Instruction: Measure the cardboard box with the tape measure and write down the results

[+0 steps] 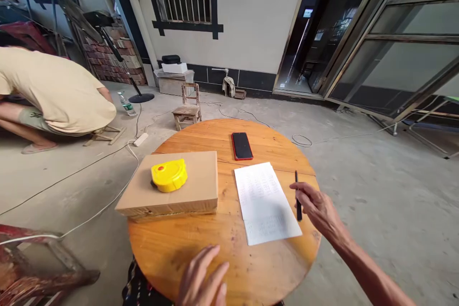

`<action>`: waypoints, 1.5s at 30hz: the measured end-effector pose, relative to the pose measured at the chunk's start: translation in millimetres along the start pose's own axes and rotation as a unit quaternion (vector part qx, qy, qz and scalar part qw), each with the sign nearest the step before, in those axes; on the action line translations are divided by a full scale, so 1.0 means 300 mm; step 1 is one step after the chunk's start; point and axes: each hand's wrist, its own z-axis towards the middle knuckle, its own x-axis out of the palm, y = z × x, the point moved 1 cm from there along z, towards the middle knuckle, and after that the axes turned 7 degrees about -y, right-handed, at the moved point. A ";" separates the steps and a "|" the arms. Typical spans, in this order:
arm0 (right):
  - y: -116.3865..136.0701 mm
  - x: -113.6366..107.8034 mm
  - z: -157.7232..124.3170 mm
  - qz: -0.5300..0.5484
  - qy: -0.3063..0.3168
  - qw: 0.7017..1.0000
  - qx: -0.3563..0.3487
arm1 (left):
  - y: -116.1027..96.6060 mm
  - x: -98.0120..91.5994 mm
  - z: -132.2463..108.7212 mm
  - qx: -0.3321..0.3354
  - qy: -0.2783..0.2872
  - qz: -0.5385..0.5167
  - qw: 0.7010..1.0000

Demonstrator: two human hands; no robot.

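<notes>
At the right side of the round wooden table (265,272), my right hand (317,205) has its fingers closed around a black pen (299,211). Just left of the pen lies a white sheet of paper (263,201) with faint writing on it. My left hand (202,279) is over the near edge of the table, fingers apart and holding nothing. A yellow tape measure (169,175) with a red button rests on a flat brown cardboard box (201,172) at the left. Beyond the paper is a phone (242,146) with a red edge.
A person in a cream shirt (57,88) crouches at the left beside a water bottle (126,104). A small wooden chair (188,107) stands past the table. Cables and a power strip (141,139) lie on the floor. A worn wooden stool (39,267) is at near left.
</notes>
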 end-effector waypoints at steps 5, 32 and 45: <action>-0.165 0.060 -0.057 0.151 -0.080 0.984 0.058 | -0.127 0.151 0.109 0.074 0.101 -0.014 0.992; -0.091 0.095 -0.032 -0.073 -0.059 0.985 -0.142 | -0.125 0.179 0.141 0.072 0.100 0.043 0.991; -0.110 -0.007 -0.083 0.115 0.032 0.982 -0.144 | -0.163 0.214 0.100 0.026 0.099 0.025 0.994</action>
